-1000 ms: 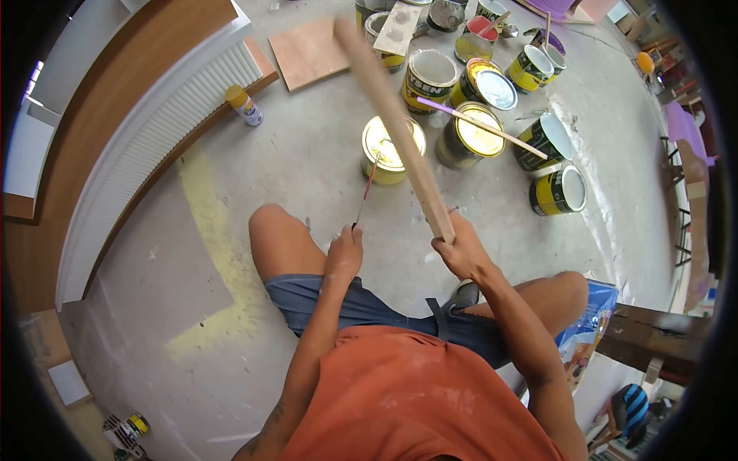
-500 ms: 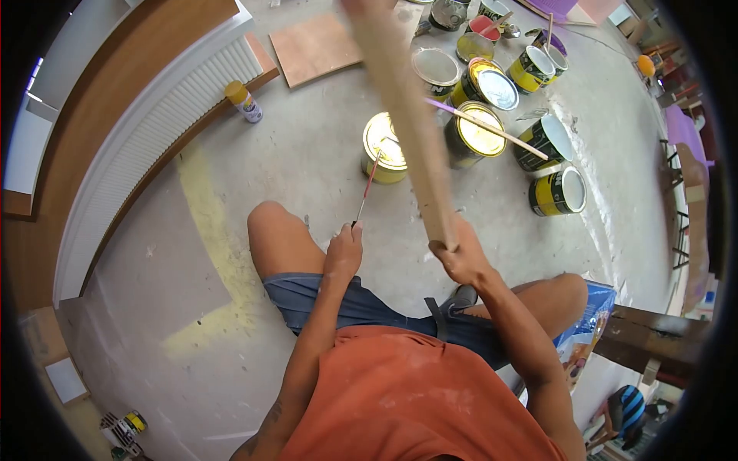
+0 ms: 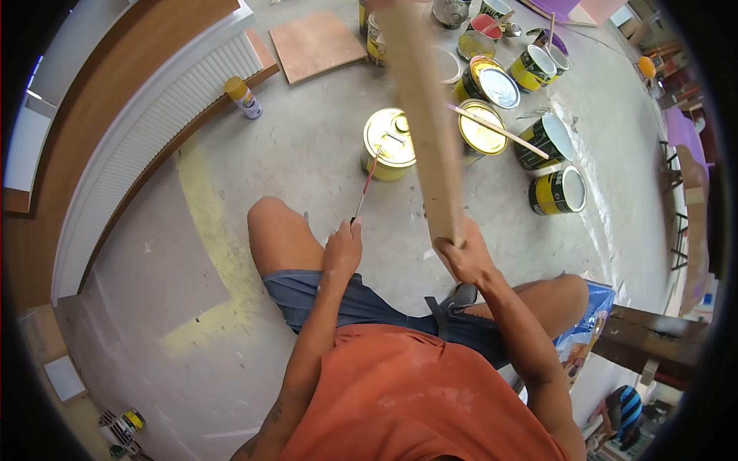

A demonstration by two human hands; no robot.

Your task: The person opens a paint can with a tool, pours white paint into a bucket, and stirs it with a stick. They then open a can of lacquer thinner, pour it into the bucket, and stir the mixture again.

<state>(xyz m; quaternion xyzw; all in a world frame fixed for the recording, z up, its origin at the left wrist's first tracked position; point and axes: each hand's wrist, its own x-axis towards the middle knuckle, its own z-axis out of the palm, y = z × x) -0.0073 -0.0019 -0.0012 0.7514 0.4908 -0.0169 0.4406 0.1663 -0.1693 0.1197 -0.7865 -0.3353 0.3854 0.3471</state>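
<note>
My left hand (image 3: pixel 344 247) is closed round the near end of a thin screwdriver-like tool (image 3: pixel 367 184), red and silver along its length. Its far tip meets the top of a yellow-lidded paint can (image 3: pixel 388 165) on the floor, near the lid's middle. In my right hand (image 3: pixel 467 260) is a long wooden batten (image 3: pixel 430 138), gripped by its lower end. The batten stands up toward the camera, its upper end blurred, and covers the right edge of the can.
Right of the batten, a stick (image 3: pixel 503 132) lies across another yellow-topped can (image 3: pixel 483 138). Several open paint cans stand behind, with a black and yellow can (image 3: pixel 557 190) nearest. A spray can (image 3: pixel 243 98) stands by the radiator (image 3: pixel 165 127); a flat board (image 3: pixel 317 46) lies beyond.
The batten's upper end has swung to the right, uncovering more of the yellow lid. My right hand has shifted slightly right and down. The left hand and tool have barely moved.
</note>
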